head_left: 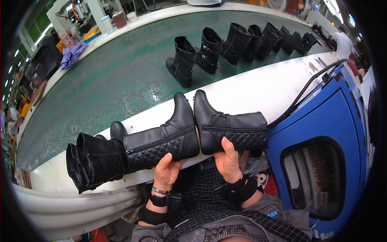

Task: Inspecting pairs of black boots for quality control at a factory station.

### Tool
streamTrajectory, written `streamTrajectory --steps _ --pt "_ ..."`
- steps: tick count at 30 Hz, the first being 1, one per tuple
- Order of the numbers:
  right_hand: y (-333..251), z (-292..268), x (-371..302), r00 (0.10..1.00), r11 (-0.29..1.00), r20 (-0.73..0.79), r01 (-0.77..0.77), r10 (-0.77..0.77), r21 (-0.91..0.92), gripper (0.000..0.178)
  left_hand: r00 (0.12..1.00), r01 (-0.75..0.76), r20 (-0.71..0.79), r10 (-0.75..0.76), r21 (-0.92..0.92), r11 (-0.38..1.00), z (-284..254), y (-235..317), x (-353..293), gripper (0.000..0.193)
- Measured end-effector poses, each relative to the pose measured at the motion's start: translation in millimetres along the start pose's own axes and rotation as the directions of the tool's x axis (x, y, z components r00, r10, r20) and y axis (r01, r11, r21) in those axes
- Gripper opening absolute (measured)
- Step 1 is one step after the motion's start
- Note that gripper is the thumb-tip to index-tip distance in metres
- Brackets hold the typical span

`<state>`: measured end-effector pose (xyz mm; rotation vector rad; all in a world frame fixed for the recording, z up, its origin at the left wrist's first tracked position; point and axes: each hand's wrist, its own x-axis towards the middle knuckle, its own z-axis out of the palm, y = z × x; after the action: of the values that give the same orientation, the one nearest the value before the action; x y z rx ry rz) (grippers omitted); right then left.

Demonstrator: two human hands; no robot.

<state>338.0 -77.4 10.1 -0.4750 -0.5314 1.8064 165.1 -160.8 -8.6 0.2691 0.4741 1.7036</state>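
Two tall black boots with quilted panels, straps and side zippers lie on their sides, soles facing each other. My left hand (169, 171) has its thumb pressed on the quilted side of the left boot (161, 139) near the heel, fingers hidden underneath. Likewise my right hand (228, 161) grips the right boot (234, 126) near its heel, with the thumb up along the quilting. Both zippers look closed. Beside the left boot's shaft, more black boots (102, 159) rest on the white ledge (157, 111), partly hidden behind one another.
Beyond the ledge runs a green conveyor belt (121, 84) with several upright black boots (185, 60) in a row. A blue machine (310, 117) with a dark window stands close on the right, a black cable (306, 88) above it. Purple cloth (72, 54) lies across the belt.
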Motion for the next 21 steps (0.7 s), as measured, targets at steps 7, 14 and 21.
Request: streamTrajectory --steps 7,14,21 --pt "-8.5 6.6 7.1 0.998 0.997 -0.045 0.047 -0.05 -0.066 0.041 0.999 0.007 -0.05 -0.003 0.066 0.998 1.7 0.4 0.2 0.046" --pt "-73.5 4.5 50.2 0.827 0.642 0.059 0.477 -0.559 -0.601 0.035 0.957 -0.158 -0.16 0.243 0.419 0.894 18.6 4.7 4.9 0.041" --pt "-110.2 -52.8 78.0 0.738 0.093 0.18 0.312 -0.651 -0.945 0.044 0.745 -0.359 0.055 0.665 0.873 0.331 40.7 23.4 -4.6 0.038"
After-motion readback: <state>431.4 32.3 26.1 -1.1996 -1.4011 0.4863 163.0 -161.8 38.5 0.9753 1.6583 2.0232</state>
